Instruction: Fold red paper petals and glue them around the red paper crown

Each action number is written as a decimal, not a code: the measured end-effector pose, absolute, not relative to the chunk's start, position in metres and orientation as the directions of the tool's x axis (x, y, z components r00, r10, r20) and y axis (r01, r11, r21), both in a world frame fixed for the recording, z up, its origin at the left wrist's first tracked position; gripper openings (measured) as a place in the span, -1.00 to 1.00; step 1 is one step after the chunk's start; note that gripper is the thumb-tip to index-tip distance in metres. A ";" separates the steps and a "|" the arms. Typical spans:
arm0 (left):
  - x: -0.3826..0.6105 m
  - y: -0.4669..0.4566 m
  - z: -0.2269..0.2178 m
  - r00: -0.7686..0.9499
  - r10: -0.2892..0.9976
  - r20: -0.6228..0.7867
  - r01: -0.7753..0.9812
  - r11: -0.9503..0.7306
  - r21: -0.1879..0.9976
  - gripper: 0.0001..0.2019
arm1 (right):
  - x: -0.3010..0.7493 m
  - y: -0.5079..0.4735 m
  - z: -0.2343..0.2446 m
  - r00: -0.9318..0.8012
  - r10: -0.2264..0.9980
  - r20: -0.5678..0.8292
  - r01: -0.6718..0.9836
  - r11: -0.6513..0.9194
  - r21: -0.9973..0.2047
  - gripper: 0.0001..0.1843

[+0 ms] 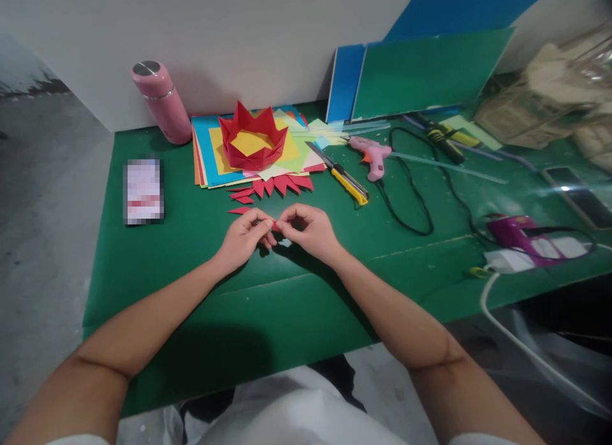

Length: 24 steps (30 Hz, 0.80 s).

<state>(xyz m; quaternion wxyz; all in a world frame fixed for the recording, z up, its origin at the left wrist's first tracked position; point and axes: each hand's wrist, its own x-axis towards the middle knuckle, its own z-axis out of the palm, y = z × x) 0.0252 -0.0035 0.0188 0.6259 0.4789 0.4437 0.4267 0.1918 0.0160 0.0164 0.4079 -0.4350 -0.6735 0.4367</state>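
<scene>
Pinching a small red paper piece above the tabletop with my left hand and right hand, I judge it unfinished. Beyond it, several pointed red pieces lie loose, seemingly ready; the red paper ring stands on coloured sheets, apparently already formed.

The green table has seams running along its top. Taken from its middle, a pink bottle stands toward ten o'clock, a pixelated item lies near nine, a paper stack at eleven, red pointed pieces near twelve, a yellow cutter and pink glue gun toward one, and a phone near three.
</scene>
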 end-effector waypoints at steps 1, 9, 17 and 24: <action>0.025 -0.003 0.019 0.251 0.953 -0.171 -0.129 0.208 0.970 -0.83 | 0.192 0.016 0.017 -0.289 0.939 0.185 0.240 0.258 -0.936 -0.84; 0.024 0.000 0.020 0.303 0.904 -0.301 -0.247 0.380 0.892 -0.82 | 0.193 0.014 0.018 -0.321 0.920 0.224 0.257 0.312 -0.915 -0.86; 0.023 -0.001 0.018 0.299 0.924 -0.239 -0.235 0.314 0.920 -0.65 | 0.195 0.020 0.014 -0.294 0.926 0.238 0.255 0.315 -0.914 -0.89; 0.022 0.001 0.017 0.269 0.935 -0.233 -0.138 0.277 0.951 -0.70 | 0.196 0.018 0.014 -0.313 0.899 0.307 0.283 0.397 -0.873 -0.89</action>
